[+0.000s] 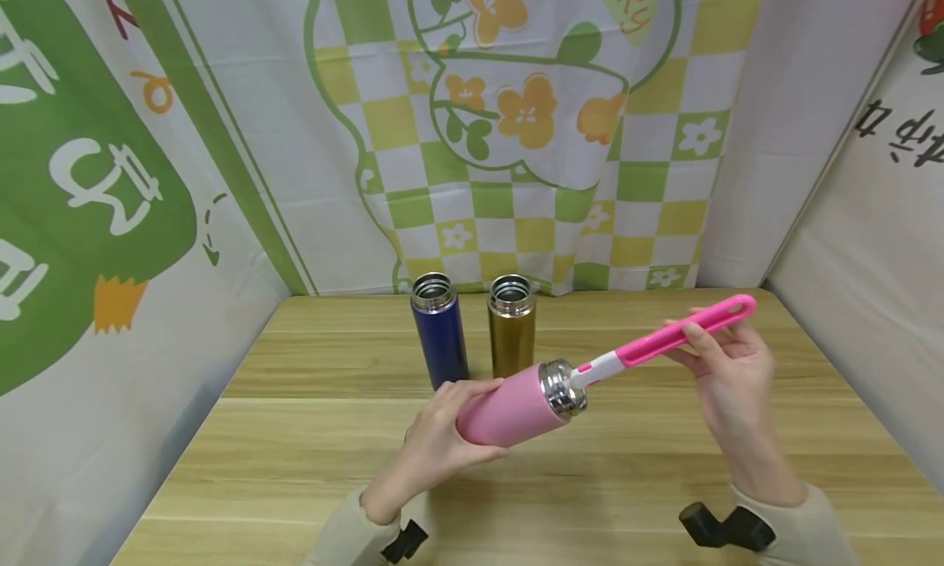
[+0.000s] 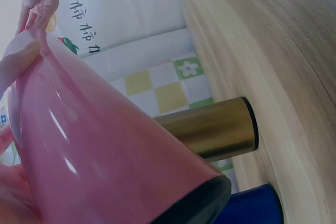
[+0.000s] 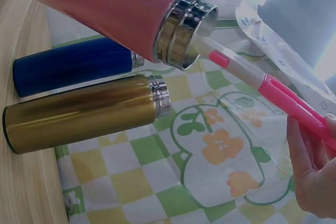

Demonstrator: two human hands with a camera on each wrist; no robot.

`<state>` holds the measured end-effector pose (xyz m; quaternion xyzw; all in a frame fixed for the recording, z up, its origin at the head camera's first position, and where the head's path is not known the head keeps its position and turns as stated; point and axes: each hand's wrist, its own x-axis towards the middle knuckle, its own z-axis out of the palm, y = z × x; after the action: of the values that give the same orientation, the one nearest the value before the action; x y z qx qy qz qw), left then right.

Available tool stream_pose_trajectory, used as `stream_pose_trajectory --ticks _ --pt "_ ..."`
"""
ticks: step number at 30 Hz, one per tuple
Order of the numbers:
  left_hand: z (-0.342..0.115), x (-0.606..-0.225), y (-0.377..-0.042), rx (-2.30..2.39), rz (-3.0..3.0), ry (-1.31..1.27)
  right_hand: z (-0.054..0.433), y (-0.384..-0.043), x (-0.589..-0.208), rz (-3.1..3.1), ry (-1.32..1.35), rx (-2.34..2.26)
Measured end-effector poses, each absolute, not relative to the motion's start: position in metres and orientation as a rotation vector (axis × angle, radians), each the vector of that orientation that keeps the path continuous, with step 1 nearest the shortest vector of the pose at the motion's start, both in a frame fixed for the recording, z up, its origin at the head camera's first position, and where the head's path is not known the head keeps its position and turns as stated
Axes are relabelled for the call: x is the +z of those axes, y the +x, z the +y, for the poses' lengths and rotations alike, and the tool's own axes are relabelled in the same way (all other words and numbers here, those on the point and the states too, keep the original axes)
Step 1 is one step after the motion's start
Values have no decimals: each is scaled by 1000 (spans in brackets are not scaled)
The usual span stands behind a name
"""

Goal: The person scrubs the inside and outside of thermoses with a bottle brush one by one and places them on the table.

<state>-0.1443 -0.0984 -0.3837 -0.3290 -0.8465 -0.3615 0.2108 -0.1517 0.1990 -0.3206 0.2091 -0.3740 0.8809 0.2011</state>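
A pink thermos bottle (image 1: 509, 410) is held tilted above the table, its steel mouth up and to the right. My left hand (image 1: 442, 431) grips it around the lower body. A bottle brush with a pink handle and white neck (image 1: 649, 342) enters the mouth; its head is hidden inside the bottle. My right hand (image 1: 733, 369) pinches the handle between thumb and fingers. In the right wrist view the brush neck (image 3: 239, 69) slants into the steel rim (image 3: 186, 30). The left wrist view shows the bottle's dark base (image 2: 197, 203).
A blue thermos bottle (image 1: 440, 337) and a gold one (image 1: 511, 328), both uncapped, stand upright behind the pink bottle on the wooden table (image 1: 310, 443). Printed cloth (image 1: 516, 214) hangs at the back, with more cloth on both sides.
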Motion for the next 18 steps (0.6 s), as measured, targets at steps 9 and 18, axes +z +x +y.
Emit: stream_pose_trajectory --ticks 9,18 --pt "-102 -389 -143 -1016 -2369 -918 204 -149 -316 -968 568 2499" --pt "-105 -390 -143 -998 -2378 -938 214 -147 -313 -931 556 2521"
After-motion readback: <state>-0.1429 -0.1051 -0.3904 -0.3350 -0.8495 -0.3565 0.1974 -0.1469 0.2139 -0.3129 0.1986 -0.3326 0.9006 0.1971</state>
